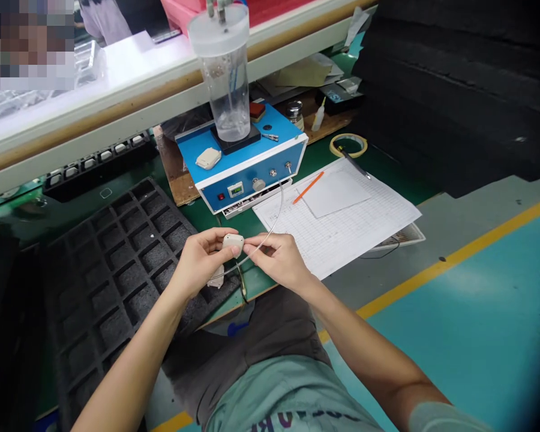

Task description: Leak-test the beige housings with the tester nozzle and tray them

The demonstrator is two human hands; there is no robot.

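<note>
My left hand (207,255) grips a small beige plastic housing (233,243) between thumb and fingers, above the table's front edge. From the right, my right hand (276,258) meets it with thumb and forefinger pinched at its side; what the pinch holds is too small to make out. A thin clear tube (279,210) runs from the blue control box (247,180) past my right fingers and curves down left. Below my left hand, a second pale housing (216,277) is partly hidden. Another beige housing (208,158) lies on the box.
A black foam tray (130,264) with square pockets lies at left. On the box stands a clear cylinder (227,90) with liquid. Right of it are paper sheets (342,222), an orange pen (308,187), a black pen (354,163) and a tape roll (363,144). A shelf edge (162,111) overhangs behind.
</note>
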